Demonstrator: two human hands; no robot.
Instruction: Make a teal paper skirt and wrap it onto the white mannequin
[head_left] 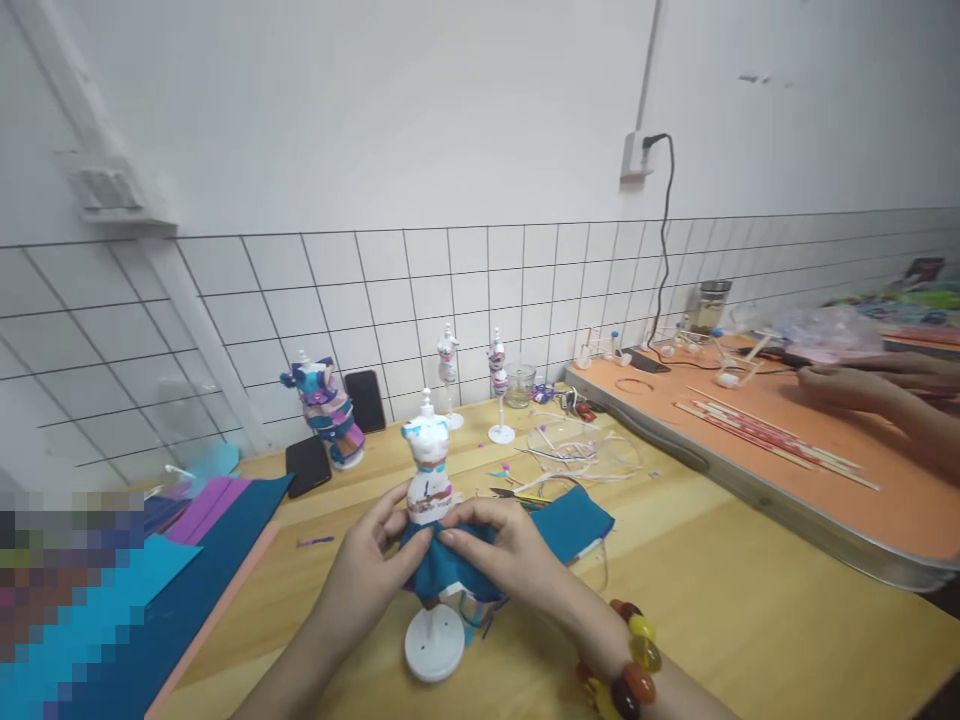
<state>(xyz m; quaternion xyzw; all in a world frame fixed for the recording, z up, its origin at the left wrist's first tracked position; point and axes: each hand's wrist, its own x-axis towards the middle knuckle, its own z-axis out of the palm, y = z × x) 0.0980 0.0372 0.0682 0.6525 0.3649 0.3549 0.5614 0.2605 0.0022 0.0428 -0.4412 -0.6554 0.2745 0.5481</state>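
A small white dress form (430, 447) stands upright on a round white base (435, 643) in front of me. Teal fabric (444, 570) hangs as a gathered skirt around its lower part, below a white band at the waist. My left hand (379, 545) pinches the fabric's top edge on the left with thumb and fingers. From the other side, my right hand (495, 545) pinches the same edge close to the middle. A bracelet of amber, yellow and brown beads (634, 665) circles my right wrist. The back of the skirt is hidden.
A dressed form (328, 410), phones (308, 467) and two bare forms (498, 380) stand or lie behind. Scissors (517, 496), cord and teal cloth (576, 525) lie right; folded fabrics (225, 560) left. Another person's hands (877, 400) are over an orange table (787, 440) with thin sticks.
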